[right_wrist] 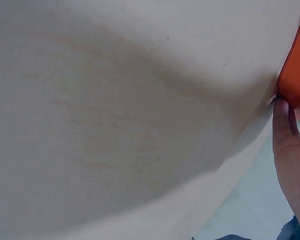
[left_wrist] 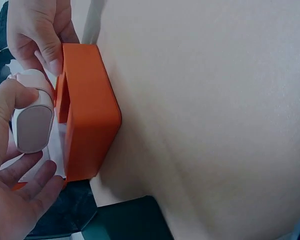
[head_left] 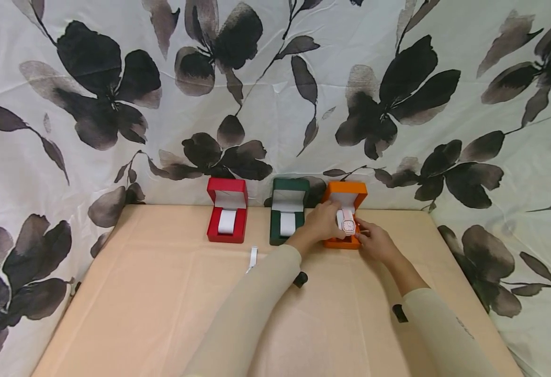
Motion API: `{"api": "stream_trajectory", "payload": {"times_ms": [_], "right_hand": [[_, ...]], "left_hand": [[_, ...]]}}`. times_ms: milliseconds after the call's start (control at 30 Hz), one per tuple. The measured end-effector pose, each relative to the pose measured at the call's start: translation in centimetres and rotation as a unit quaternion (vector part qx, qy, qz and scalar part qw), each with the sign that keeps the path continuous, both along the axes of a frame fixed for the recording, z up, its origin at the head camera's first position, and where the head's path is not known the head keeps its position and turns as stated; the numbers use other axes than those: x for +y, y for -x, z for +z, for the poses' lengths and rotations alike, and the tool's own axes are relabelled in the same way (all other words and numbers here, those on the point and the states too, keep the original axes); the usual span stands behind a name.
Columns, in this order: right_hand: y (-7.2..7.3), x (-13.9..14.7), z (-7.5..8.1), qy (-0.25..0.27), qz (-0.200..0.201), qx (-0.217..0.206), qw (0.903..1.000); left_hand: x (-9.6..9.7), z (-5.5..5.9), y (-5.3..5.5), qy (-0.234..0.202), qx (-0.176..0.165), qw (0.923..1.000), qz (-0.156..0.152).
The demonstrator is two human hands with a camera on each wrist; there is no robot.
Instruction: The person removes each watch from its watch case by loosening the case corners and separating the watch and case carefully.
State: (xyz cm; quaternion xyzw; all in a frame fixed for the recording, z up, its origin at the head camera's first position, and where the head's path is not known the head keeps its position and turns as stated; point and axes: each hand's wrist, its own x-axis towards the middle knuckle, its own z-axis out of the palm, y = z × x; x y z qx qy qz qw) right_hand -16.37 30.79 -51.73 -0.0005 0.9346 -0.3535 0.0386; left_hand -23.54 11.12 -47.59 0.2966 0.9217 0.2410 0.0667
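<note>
A pale pink watch, strapped round a white cushion, is held in my left hand over the open orange box. The left thumb presses on the cushion beside the pink strap, while the other fingers spread below it. My right hand holds the orange box's right side, its thumb at the rim in the left wrist view. From the right wrist, fingers show against the lower edge of the box. The box's inside is partly hidden by the watch and hands.
Left of the orange box stand an open green box and, farther left, an open red box, each with a white cushion inside. A thin white strip lies on the tan tabletop. Floral cloth hangs behind.
</note>
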Motion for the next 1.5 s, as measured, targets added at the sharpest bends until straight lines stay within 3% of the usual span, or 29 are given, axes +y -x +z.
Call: {"api": "stream_trajectory", "payload": {"times_ms": [533, 767, 967, 1267, 1500], "right_hand": [[-1.4, -0.6, 0.8, -0.001, -0.004, 0.018, 0.9998], [-2.4, -0.8, 2.2, 0.014, -0.005, 0.044, 0.9989], [-3.1, -1.7, 3.8, 0.029, 0.007, 0.080, 0.9964], [-4.0, -4.0, 5.8, 0.045, 0.034, 0.081, 0.9951], [-4.7, -6.6, 7.2, 0.066, 0.042, 0.079, 0.9938]], "left_hand": [[-2.6, 2.3, -1.1, -0.042, 0.002, 0.9978, -0.052], [-3.9, 3.1, -1.5, -0.068, -0.023, 0.9954, -0.063], [-5.3, 3.8, -1.9, -0.082, -0.017, 0.9941, -0.069], [-8.2, 5.4, -2.8, -0.106, -0.005, 0.9910, -0.081], [-10.6, 6.2, -3.9, -0.158, -0.033, 0.9839, -0.076]]}}
